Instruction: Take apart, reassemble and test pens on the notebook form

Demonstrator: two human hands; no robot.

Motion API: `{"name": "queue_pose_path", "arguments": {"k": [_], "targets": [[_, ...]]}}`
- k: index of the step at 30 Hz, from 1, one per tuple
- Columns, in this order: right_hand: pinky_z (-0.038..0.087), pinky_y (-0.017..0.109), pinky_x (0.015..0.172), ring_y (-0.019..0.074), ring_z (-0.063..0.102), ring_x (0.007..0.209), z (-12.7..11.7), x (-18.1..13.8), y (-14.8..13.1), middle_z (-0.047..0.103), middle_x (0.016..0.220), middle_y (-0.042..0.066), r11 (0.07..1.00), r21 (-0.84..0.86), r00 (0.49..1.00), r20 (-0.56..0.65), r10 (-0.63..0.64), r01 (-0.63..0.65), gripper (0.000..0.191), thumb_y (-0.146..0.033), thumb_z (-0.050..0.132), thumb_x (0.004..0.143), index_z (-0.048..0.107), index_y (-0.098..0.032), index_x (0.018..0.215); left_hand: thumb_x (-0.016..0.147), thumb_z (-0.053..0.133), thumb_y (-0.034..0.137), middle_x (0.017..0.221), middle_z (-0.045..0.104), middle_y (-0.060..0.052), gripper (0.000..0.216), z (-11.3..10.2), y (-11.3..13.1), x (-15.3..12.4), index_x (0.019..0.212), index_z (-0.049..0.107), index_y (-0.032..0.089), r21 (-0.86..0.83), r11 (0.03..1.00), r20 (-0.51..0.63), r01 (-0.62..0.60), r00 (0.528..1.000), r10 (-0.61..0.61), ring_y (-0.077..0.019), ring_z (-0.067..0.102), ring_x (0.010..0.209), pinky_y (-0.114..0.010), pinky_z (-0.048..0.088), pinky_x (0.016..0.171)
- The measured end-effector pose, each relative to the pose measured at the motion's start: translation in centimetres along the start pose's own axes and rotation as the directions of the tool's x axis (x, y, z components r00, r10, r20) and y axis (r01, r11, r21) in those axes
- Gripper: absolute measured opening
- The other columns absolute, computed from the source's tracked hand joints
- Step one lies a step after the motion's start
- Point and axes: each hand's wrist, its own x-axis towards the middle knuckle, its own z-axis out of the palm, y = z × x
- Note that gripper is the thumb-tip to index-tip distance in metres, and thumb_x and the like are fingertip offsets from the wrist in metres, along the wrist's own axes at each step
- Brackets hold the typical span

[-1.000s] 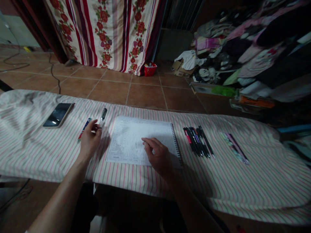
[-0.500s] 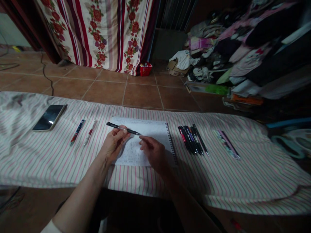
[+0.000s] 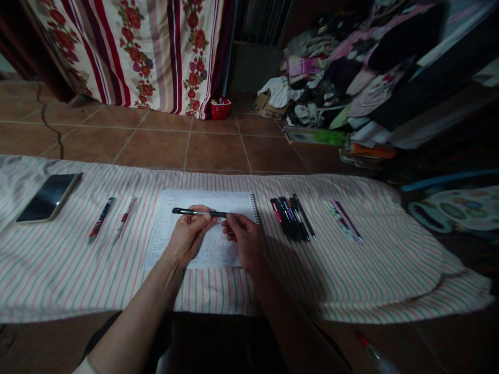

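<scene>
A black pen (image 3: 183, 211) lies level between my two hands, above a spiral notebook (image 3: 210, 249) covered in handwriting. My left hand (image 3: 191, 228) pinches the pen near its middle, thumb on the near side. At its right end, the fingertips of my right hand (image 3: 244, 234) are closed on the pen. To the right of the notebook lies a group of several pens (image 3: 292, 218), mostly dark. On the left rest a blue-and-red pen (image 3: 101, 221) and a white-and-red pen (image 3: 125, 221), side by side.
A phone (image 3: 49, 197) lies at the left on the striped cloth (image 3: 370, 270). Further right are slim pens (image 3: 345, 222), one pinkish. Beyond the cloth stand a red basket (image 3: 220, 109) on the tiled floor and a heap of clothes (image 3: 327, 78).
My right hand has closed on the pen's right end, where its fingers were just at the tip before. The pen has turned from slanting to nearly level. The view has shifted right.
</scene>
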Motion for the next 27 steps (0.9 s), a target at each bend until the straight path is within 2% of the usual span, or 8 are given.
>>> {"name": "queue_pose_path", "arguments": {"k": [4, 7, 11, 19, 27], "targets": [[0.044, 0.021, 0.053, 0.0115, 0.060, 0.064, -0.3, 0.1, -0.1, 0.069, 0.076, 0.004, 1.000, 0.003, 1.000, 0.010, 0.030, -0.030, 0.032, -0.047, 0.068, 0.071, 0.069, -0.017, 0.080, 0.051, 0.085, 0.012, 0.074, 0.072, -0.004, 0.033, 0.1, -0.5, 0.1, 0.081, 0.070, 0.011, 0.021, 1.000, -0.007, 0.023, 1.000, -0.023, -0.0115, 0.068, 0.071, -0.020, 0.054, 0.077], [0.042, 0.020, 0.051, 0.0125, 0.061, 0.068, -0.3, 0.1, -0.2, 0.070, 0.081, 0.005, 0.995, 0.038, 0.996, -0.011, 0.087, -0.087, 0.034, -0.049, 0.068, 0.070, 0.069, -0.018, 0.082, 0.049, 0.087, 0.015, 0.072, 0.073, -0.005, 0.034, 0.1, -0.7, 0.1, 0.079, 0.071, 0.011, 0.048, 0.999, -0.014, -0.008, 1.000, 0.009, -0.0112, 0.068, 0.069, -0.020, 0.054, 0.076], [0.034, 0.018, 0.045, 0.0111, 0.058, 0.062, -0.3, 0.2, -0.2, 0.068, 0.074, 0.003, 0.986, 0.086, 0.989, -0.037, 0.143, -0.139, 0.036, -0.051, 0.072, 0.064, 0.066, -0.018, 0.077, 0.047, 0.088, 0.017, 0.072, 0.073, -0.005, 0.035, 0.1, -0.6, 0.0, 0.078, 0.072, 0.012, 0.089, 0.996, -0.016, -0.017, 1.000, 0.019, -0.0130, 0.068, 0.069, -0.024, 0.054, 0.079], [0.033, 0.021, 0.046, 0.0073, 0.048, 0.050, -0.4, 0.7, -0.2, 0.060, 0.058, -0.002, 0.987, 0.128, 0.991, -0.076, 0.107, -0.097, 0.035, -0.047, 0.076, 0.059, 0.060, -0.017, 0.065, 0.049, 0.087, 0.019, 0.076, 0.074, -0.007, 0.033, 0.7, -0.9, -0.3, 0.078, 0.073, 0.012, 0.135, 0.989, -0.013, -0.052, 0.998, 0.055, -0.0151, 0.069, 0.072, -0.029, 0.052, 0.084], [0.036, 0.023, 0.053, 0.0082, 0.048, 0.055, -0.2, 0.8, 0.1, 0.060, 0.061, -0.003, 0.993, 0.114, 0.997, -0.076, 0.032, -0.023, 0.026, -0.041, 0.072, 0.064, 0.060, -0.018, 0.067, 0.046, 0.088, 0.021, 0.071, 0.073, -0.007, 0.034, 0.6, -1.6, -0.2, 0.075, 0.073, 0.010, 0.077, 0.996, -0.075, -0.047, 0.996, 0.053, -0.0170, 0.069, 0.070, -0.032, 0.052, 0.085]]}}
